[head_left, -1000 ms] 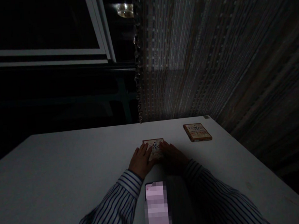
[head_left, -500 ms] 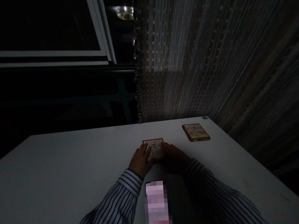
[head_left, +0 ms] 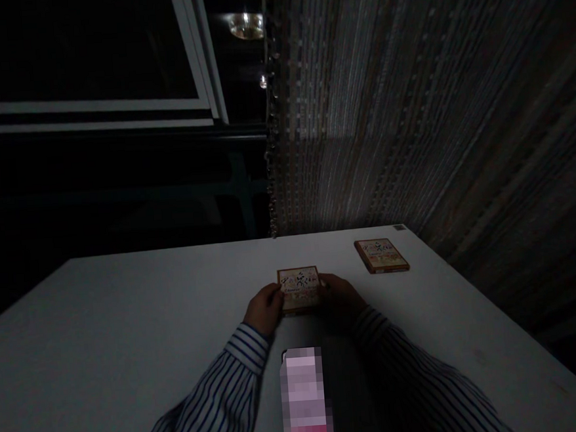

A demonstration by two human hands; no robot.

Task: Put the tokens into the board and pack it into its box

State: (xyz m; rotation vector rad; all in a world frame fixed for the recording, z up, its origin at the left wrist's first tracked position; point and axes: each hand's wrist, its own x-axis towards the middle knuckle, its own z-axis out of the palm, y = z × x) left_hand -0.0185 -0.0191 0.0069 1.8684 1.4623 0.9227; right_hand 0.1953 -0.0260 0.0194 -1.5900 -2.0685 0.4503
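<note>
A flat, square box [head_left: 300, 289] with dark writing on a cream face and a brown edge is at the middle of the white table [head_left: 153, 331]. My left hand [head_left: 263, 308] grips its left side, fingers curled against the edge. On the right side my right hand [head_left: 342, 299] holds the same box, mostly in shadow. The box's printed face shows between both hands. A second box [head_left: 382, 255] of the same look lies farther right, touched by neither hand.
A phone with a lit, pixelated screen [head_left: 305, 399] lies near the front, between my striped sleeves. Behind the table hangs a string curtain [head_left: 339, 107]. A white-framed dark window [head_left: 88, 108] is at the back left. A small label [head_left: 398, 227] marks the table's far right corner.
Both hands have moved off the box's top to its sides, so more of its printed face shows. The view has shifted slightly.
</note>
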